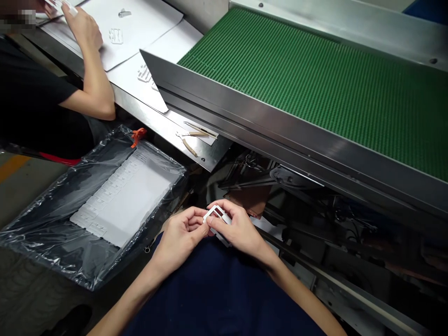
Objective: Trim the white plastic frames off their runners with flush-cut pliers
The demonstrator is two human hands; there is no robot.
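White plastic frame (pixel 217 215) is in both hands, just above my lap, lower center of the frame. Long axis runs roughly up-down in view, tilted, with the near end partly hidden behind my fingers; top end points away from me, toward the conveyor. Left hand (pixel 178 239) grips its left edge, right hand (pixel 240 228) is closed over its right side. Both wrists turned in, forearms angled up from the bottom corners. Dark blue apron (pixel 217 298) below.

Upper center: steel tabletop (pixel 210 156) carries nippers with tan handles (pixel 189 147). Lower left: plastic-wrapped white punched sheet (pixel 122 200). Green conveyor belt (pixel 315 88) at upper right. Upper left: co-worker's hands (pixel 82 25) on white paper sheets (pixel 140 28).
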